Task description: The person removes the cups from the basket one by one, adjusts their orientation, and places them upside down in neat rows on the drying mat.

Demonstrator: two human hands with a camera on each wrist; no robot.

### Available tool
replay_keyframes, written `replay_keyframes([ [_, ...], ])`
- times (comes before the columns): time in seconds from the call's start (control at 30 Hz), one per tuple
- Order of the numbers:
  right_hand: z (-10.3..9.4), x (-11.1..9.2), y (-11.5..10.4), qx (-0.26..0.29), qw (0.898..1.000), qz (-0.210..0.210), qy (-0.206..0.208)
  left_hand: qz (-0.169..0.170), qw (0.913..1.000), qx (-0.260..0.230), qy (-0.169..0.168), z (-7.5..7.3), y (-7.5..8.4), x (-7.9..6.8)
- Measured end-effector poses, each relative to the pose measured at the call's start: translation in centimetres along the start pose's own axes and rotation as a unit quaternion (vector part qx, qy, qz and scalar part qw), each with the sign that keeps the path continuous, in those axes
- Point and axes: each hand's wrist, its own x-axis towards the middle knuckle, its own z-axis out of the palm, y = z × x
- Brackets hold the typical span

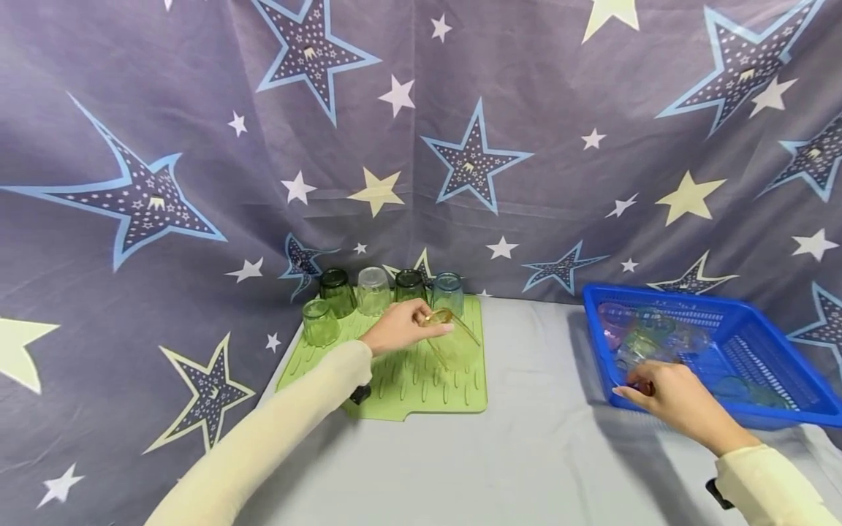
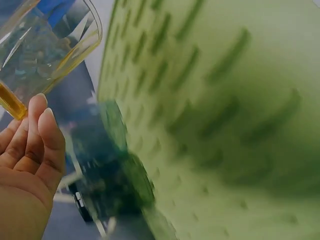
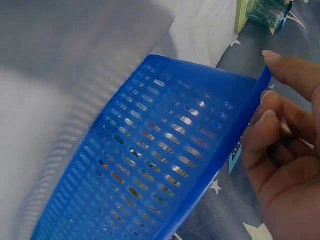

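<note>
Over the front right of the green draining mat (image 1: 421, 405), my left hand (image 1: 400, 326) holds a yellow-tinted drinking glass (image 1: 463, 347) by its base, fingertips and thumb at the amber bottom. The glass tilts, its mouth pointing down and to the right; in the left wrist view its clear wall (image 2: 50, 47) shows beside the fingers. At the near left corner of the blue plastic basket (image 1: 763, 418), my right hand (image 1: 680, 402) pinches the rim, with the thumb on one side and curled fingers (image 3: 267, 127) on the other.
Several glasses stand upside down on the mat: a dark green glass (image 1: 337, 294), a clear glass (image 1: 373, 294) and a blue glass (image 1: 448, 294) along the back, a light green glass (image 1: 320, 324) at left. More glasses, including a pink one (image 1: 613, 321), lie in the basket. A star-patterned curtain (image 1: 539, 183) hangs behind.
</note>
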Motion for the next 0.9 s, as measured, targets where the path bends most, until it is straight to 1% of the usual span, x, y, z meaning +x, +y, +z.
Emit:
replay_keyframes([
  [0.17,0.1,-0.4,0.2,0.000,1.000,0.000,0.013,-0.005,0.9995,0.029,0.011,-2.4,-1.8,-0.9],
  [0.3,0.1,-0.6,0.4,0.001,1.000,-0.006,0.028,-0.005,0.9978,0.059,0.030,-4.1,-3.0,-1.5],
  [0.4,0.2,-0.6,0.5,0.004,1.000,-0.001,0.027,-0.007,0.9956,0.082,0.044,-5.2,-3.8,-1.8],
  [0.63,0.4,-0.7,0.5,0.007,1.000,0.007,0.027,-0.031,0.9897,0.123,0.066,-7.4,-5.5,-2.5],
  [0.8,0.5,-0.5,0.4,0.015,0.999,0.006,0.032,-0.042,0.9832,0.157,0.083,-8.7,-6.8,-2.8],
  [0.9,0.5,-0.5,0.4,0.017,0.999,0.010,0.030,-0.059,0.9786,0.175,0.091,-9.3,-7.4,-3.0],
])
